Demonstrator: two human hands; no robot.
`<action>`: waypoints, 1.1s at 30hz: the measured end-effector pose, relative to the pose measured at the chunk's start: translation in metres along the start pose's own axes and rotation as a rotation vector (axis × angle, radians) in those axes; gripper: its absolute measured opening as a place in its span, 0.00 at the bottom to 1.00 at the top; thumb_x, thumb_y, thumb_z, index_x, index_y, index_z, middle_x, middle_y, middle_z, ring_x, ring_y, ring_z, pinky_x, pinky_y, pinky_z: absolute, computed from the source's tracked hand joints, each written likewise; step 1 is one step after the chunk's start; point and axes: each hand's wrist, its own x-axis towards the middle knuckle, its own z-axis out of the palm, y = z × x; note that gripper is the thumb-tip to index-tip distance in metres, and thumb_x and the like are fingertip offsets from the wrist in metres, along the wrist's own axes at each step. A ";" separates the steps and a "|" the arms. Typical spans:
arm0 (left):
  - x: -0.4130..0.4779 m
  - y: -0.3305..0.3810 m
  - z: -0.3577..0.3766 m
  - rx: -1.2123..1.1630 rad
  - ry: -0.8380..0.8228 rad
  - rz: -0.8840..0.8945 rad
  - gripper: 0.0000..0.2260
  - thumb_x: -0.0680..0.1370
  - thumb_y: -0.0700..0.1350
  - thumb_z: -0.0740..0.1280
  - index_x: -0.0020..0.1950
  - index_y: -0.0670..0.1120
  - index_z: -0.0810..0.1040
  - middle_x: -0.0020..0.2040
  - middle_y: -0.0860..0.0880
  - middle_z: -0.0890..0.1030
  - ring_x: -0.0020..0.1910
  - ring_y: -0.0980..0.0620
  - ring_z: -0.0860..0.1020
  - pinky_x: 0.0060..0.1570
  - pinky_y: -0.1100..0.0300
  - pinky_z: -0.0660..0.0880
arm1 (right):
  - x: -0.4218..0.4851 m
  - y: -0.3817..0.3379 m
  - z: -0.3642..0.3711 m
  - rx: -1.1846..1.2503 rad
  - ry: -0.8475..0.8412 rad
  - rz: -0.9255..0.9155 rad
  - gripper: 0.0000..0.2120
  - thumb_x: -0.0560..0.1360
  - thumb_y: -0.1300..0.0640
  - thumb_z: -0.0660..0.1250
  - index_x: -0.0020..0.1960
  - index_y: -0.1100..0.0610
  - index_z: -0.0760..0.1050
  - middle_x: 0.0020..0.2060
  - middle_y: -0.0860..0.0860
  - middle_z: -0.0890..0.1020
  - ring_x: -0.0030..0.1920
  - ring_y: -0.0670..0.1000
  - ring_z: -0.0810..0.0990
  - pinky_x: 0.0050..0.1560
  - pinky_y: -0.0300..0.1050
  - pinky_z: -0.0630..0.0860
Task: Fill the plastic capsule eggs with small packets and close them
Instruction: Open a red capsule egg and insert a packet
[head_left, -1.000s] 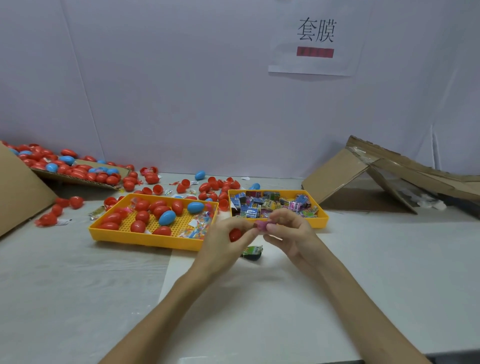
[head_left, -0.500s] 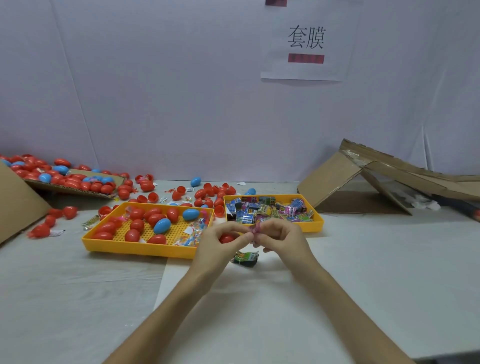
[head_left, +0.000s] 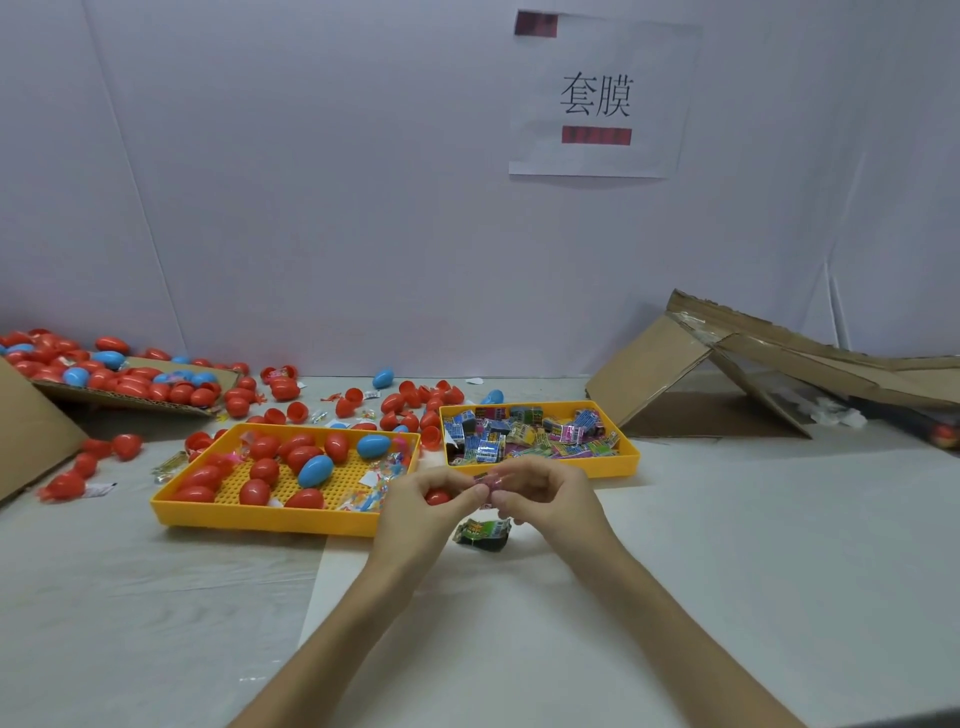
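Just in front of the two yellow trays my hands meet above the table. My left hand (head_left: 421, 506) grips a red capsule egg (head_left: 437, 498), mostly hidden in its palm. My right hand (head_left: 540, 493) pinches a small pink packet (head_left: 484, 480), and my left fingertips touch it too. A dark green packet (head_left: 483, 532) lies on the table just below my hands. The left yellow tray (head_left: 260, 519) holds several red and blue eggs. The right yellow tray (head_left: 613, 465) is full of small colourful packets.
Many loose red and blue eggs (head_left: 405, 402) are scattered behind the trays and on a cardboard sheet (head_left: 130, 402) at far left. A collapsed cardboard box (head_left: 727, 374) lies at the right rear. A white wall with a paper sign (head_left: 597, 98) closes the back.
The view has tilted upward, so the trays and hands sit lower in frame. Both hands stay together in front of the trays, working the pink packet against the red egg.
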 end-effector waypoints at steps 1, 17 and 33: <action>0.000 0.000 0.000 0.003 0.005 -0.003 0.03 0.75 0.44 0.75 0.41 0.48 0.87 0.35 0.57 0.82 0.35 0.64 0.77 0.32 0.70 0.71 | 0.000 0.000 0.000 0.024 -0.001 -0.004 0.09 0.73 0.67 0.75 0.49 0.55 0.83 0.40 0.53 0.87 0.39 0.50 0.85 0.39 0.38 0.78; -0.001 0.003 0.001 -0.193 -0.052 -0.152 0.07 0.79 0.49 0.71 0.44 0.52 0.88 0.28 0.53 0.73 0.23 0.57 0.67 0.23 0.66 0.62 | 0.005 0.006 0.000 -0.096 0.120 -0.048 0.06 0.74 0.60 0.75 0.45 0.49 0.86 0.42 0.49 0.79 0.40 0.46 0.74 0.43 0.47 0.74; 0.000 0.004 -0.003 -0.273 -0.176 -0.165 0.06 0.80 0.45 0.69 0.53 0.54 0.85 0.34 0.51 0.76 0.28 0.55 0.69 0.26 0.64 0.61 | 0.003 -0.001 -0.002 0.092 -0.016 0.002 0.07 0.76 0.65 0.71 0.44 0.56 0.86 0.37 0.49 0.79 0.34 0.50 0.72 0.34 0.41 0.71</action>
